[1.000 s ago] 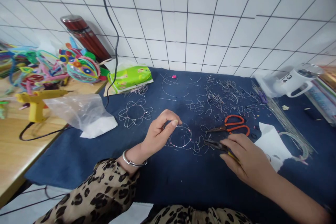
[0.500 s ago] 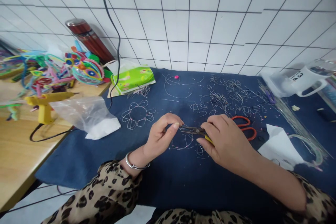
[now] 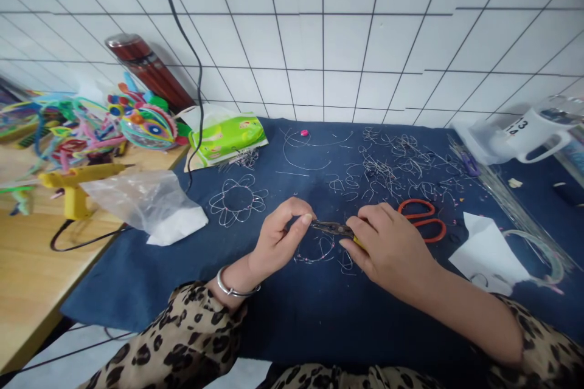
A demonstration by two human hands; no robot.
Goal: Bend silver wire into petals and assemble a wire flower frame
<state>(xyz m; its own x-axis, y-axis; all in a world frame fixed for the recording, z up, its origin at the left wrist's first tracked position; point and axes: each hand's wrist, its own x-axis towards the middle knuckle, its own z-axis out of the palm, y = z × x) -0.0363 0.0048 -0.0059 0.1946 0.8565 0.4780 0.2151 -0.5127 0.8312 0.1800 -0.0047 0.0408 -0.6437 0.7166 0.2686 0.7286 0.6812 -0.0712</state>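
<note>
My left hand point(image 3: 283, 232) pinches thumb and forefinger together on a thin wire, most of it hidden by the fingertips. My right hand point(image 3: 387, 246) is wrapped around pliers point(image 3: 333, 228) with yellow handles. The closed-looking jaws reach left to my left fingertips, where the wire is. Just below the pliers lies a wire ring point(image 3: 314, 250) with small pink beads. Farther left on the dark blue cloth point(image 3: 283, 310) rests a flower-shaped wire piece point(image 3: 238, 200) with several loops.
Red-handled scissors point(image 3: 422, 219) lie beyond my right hand, with tangled wire scraps point(image 3: 383, 170) behind. At right are white paper point(image 3: 488, 252), straight wires point(image 3: 520, 206) and a white mug point(image 3: 536, 137). At left sit a plastic bag point(image 3: 141, 197), green tissue pack point(image 3: 230, 137) and yellow glue gun point(image 3: 75, 188).
The jaws of the pliers, parted before, have come together by my left fingertips. My right hand has shifted slightly left; the view has moved a little.
</note>
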